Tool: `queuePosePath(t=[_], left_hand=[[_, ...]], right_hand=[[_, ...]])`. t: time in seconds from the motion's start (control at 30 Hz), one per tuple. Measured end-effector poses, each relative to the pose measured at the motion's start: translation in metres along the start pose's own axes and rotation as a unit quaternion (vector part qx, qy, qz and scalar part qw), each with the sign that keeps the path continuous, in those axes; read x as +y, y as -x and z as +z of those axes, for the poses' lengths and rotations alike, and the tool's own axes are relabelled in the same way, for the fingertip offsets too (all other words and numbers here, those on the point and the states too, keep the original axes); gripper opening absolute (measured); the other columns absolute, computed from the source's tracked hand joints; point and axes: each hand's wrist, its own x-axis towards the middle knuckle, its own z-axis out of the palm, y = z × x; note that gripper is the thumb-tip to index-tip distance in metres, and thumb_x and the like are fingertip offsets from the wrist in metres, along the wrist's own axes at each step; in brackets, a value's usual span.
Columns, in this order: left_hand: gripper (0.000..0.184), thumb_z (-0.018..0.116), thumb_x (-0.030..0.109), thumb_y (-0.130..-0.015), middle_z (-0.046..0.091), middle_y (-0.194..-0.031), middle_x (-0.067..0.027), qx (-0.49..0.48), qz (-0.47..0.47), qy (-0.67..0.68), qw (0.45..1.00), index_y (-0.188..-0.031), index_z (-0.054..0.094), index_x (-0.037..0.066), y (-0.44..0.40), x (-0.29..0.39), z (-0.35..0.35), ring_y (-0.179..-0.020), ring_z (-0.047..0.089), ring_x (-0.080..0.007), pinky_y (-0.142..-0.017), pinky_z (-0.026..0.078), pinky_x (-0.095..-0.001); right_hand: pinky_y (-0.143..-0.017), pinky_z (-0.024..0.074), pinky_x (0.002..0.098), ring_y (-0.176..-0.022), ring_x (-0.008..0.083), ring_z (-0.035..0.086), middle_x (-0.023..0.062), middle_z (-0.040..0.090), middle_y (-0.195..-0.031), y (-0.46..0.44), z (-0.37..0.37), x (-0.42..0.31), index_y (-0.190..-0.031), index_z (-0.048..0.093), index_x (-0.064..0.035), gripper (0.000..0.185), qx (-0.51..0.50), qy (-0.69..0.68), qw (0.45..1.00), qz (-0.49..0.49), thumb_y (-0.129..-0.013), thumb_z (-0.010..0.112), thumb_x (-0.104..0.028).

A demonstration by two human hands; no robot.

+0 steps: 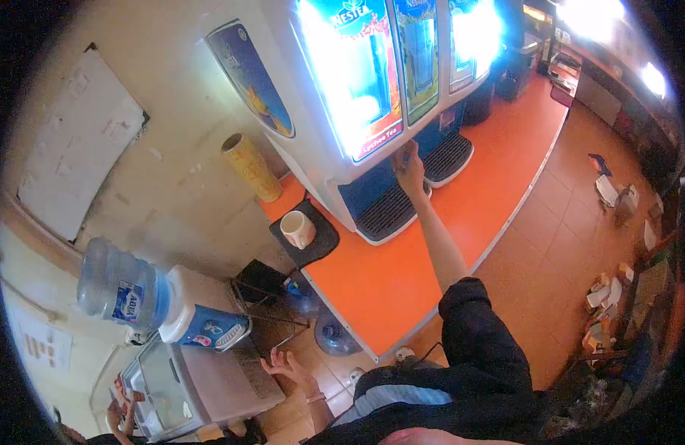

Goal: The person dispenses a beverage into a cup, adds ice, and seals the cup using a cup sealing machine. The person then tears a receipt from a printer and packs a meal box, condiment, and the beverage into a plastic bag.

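Note:
My right hand (409,169) reaches up to the lower edge of a white drink dispenser (313,165), just above its drip trays. Its fingers are stretched upward, the tips partly against the dispenser's underside, and I see nothing held in them. The near black drip tray (391,216) lies below and left of this hand, with another drip tray (448,157) to its right. My left hand (290,369), a band at its wrist, hangs in the air with fingers spread and nothing in it. It is nearest the counter's front corner and a chest freezer (231,378).
The orange counter (365,297) carries a white mug (297,229) on a dark mat (326,241) and a yellow cylinder (251,167). A water dispenser (198,315) stands on the left. Below are water jugs (333,335). Another person's hand (121,411) shows at lower left.

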Motion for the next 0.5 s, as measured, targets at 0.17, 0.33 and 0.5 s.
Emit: queuePosePath(t=[0.17, 0.33, 0.5], left_hand=[[0.071, 0.056, 0.012, -0.081, 0.039, -0.122, -0.0143, -0.011, 0.010, -0.003, 1.000, -0.135, 0.009, 0.013, 0.000, -0.009, -0.003, -0.107, 0.040, -0.0255, -0.095, 0.031, -0.0406], [0.071, 0.058, 0.013, -0.080, 0.042, -0.119, -0.0133, -0.010, 0.058, -0.031, 0.998, -0.134, 0.012, 0.013, -0.004, -0.019, -0.007, -0.102, 0.041, -0.0233, -0.092, 0.034, -0.0379], [0.071, 0.060, 0.012, -0.079, 0.042, -0.118, -0.0130, -0.007, 0.032, 0.008, 0.999, -0.133, 0.013, 0.013, -0.003, -0.018, -0.008, -0.096, 0.042, -0.0209, -0.089, 0.036, -0.0346]], right_hand=[[-0.056, 0.0482, 0.0296, -0.069, 0.0221, 0.061, 0.0111, 0.059, -0.081, -0.004, -0.007, -0.017, -0.118, 0.038, -0.0022, 0.038, 0.006, -0.020, 1.000, 0.022, -0.083, 0.052, -0.005], [-0.062, 0.0484, 0.0343, -0.077, 0.0292, 0.062, 0.0151, 0.060, -0.092, -0.004, -0.009, -0.020, -0.118, 0.039, -0.0028, 0.036, 0.032, -0.010, 0.999, -0.013, -0.084, 0.052, -0.007], [-0.066, 0.0482, 0.0352, -0.084, 0.0313, 0.061, 0.0140, 0.060, -0.096, -0.006, -0.010, -0.023, -0.119, 0.038, -0.0073, 0.043, 0.010, -0.026, 0.999, 0.022, -0.081, 0.056, -0.007]])
